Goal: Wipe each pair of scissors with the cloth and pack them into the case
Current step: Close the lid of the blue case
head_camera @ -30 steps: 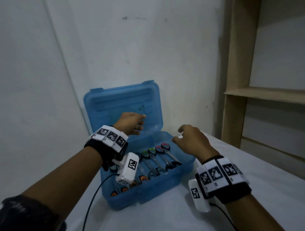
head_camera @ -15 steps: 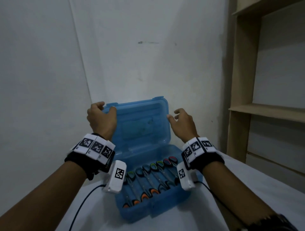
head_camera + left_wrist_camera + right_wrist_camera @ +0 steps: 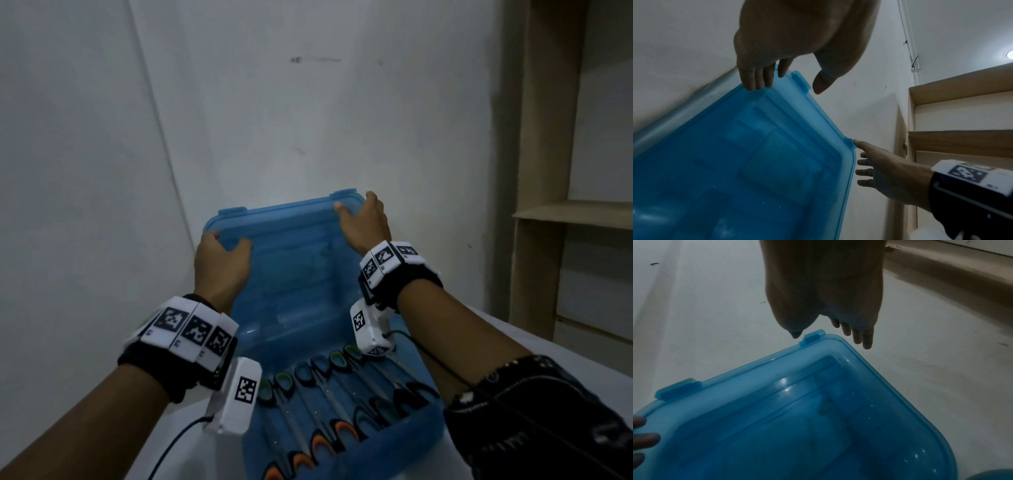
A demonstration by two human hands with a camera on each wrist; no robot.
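Note:
A translucent blue case stands open on the table, its lid (image 3: 294,260) raised against the wall. Several scissors (image 3: 329,404) with green, black and orange handles lie side by side in the case base (image 3: 419,442). My left hand (image 3: 224,241) grips the lid's upper left corner, fingers over the edge and thumb on the inner face. My right hand (image 3: 352,205) holds the upper right corner beside a clasp (image 3: 812,337), thumb in front and fingers behind. The left wrist view shows the lid (image 3: 756,162) with my left fingers (image 3: 756,78) on its edge. No cloth is in view.
The case sits on a white table (image 3: 520,332) pushed into a corner of white walls. A wooden shelf unit (image 3: 548,219) stands to the right. A black cable (image 3: 171,448) runs from the left wrist camera across the table.
Both hands rose from above the scissors and the case base to the lid's top corners and took hold of it. The head view has moved closer over the case.

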